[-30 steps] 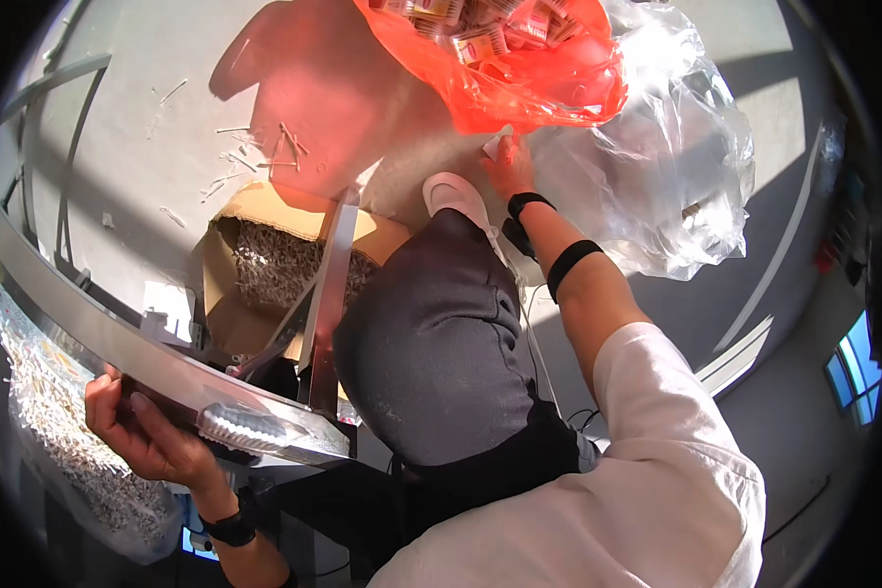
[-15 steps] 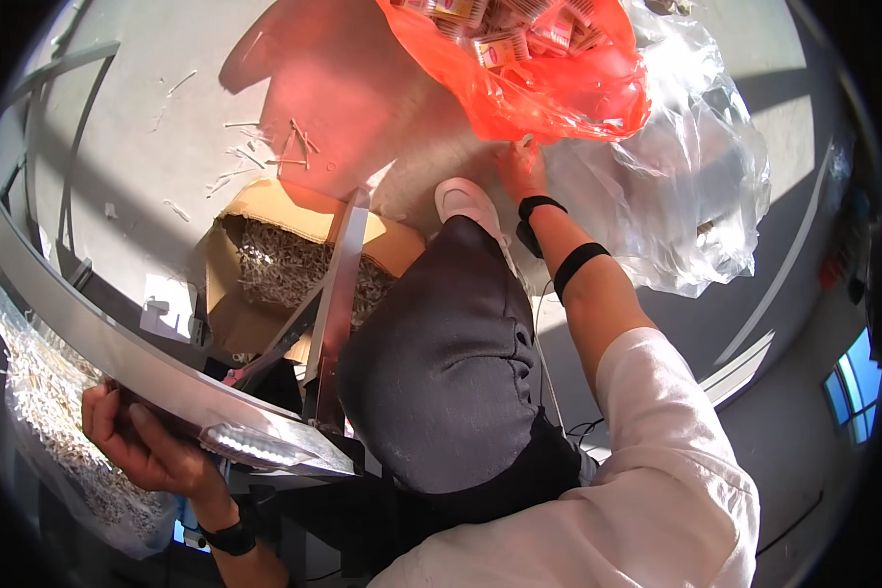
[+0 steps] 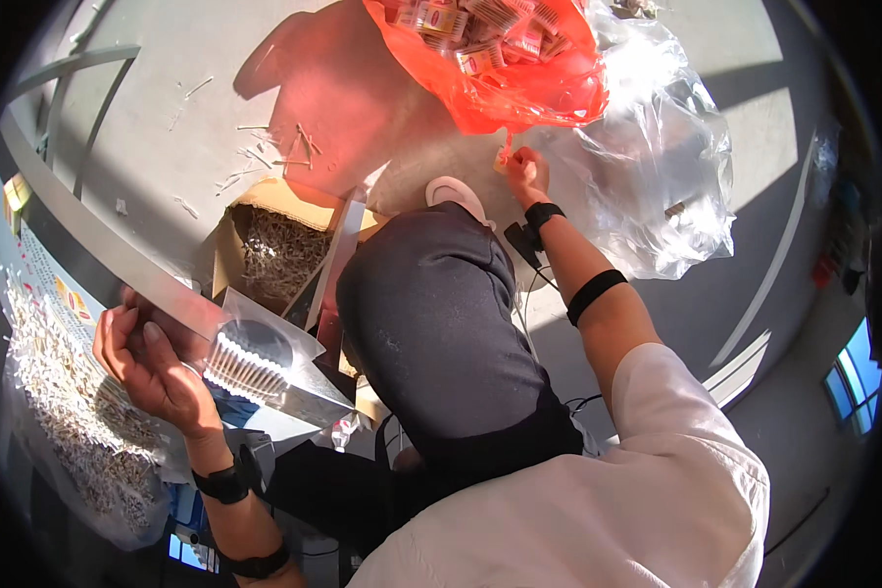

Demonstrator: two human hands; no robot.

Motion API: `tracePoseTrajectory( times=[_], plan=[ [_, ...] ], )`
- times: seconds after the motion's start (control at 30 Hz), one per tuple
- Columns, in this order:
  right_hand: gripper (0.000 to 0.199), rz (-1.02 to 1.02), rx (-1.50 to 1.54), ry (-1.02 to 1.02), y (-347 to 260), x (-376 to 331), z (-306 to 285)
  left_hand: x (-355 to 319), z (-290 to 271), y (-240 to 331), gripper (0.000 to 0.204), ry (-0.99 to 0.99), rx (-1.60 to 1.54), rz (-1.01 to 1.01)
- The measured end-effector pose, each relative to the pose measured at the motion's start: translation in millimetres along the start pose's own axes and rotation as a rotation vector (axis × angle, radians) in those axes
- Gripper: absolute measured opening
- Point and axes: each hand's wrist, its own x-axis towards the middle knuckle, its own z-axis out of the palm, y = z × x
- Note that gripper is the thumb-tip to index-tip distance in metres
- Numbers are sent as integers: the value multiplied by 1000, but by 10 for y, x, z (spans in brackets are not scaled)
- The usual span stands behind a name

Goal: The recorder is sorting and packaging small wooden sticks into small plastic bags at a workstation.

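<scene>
Head view: right hand (image 3: pixel 525 169) grip pinches small packet (image 3: pixel 503 160) under red bag (image 3: pixel 505 59); left hand (image 3: pixel 152 367) clasps metal rail (image 3: pixel 118 260).

The left hand (image 3: pixel 152 367) grips a clear packet of small sticks (image 3: pixel 250 358) against a metal rail (image 3: pixel 98 250). The right hand (image 3: pixel 524 167) pinches a small box (image 3: pixel 502 159) just under a red plastic bag (image 3: pixel 505 59) full of boxes, beside a clear plastic bag (image 3: pixel 657 167). A cardboard box (image 3: pixel 269 245) of sticks sits on the floor.

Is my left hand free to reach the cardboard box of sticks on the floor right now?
Probably not: the left hand grips a clear packet at the metal rail, which lies between it and the cardboard box.
</scene>
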Motion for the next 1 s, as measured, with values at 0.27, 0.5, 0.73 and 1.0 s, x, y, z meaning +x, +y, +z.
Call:
tracePoseTrajectory(
  times=[0.27, 0.5, 0.73, 1.0],
  plan=[
    [6, 191, 1123, -318, -412, -874, -1223, 104, 92, 76, 15, 22, -21, 107],
    [9, -374, 977, -409, -909, -1664, -2617, -72, -393, 404, 25, 0, -23, 125],
    [11, -1076, 369, -561, -1958, -3098, -2770, -1300, -1213, 1467, 32, -348, -732, 107],
    [10, -826, 549, -1081, -2142, -4133, -1679, -2532, -1151, 874, 29, -134, -1001, -270]
  ],
)
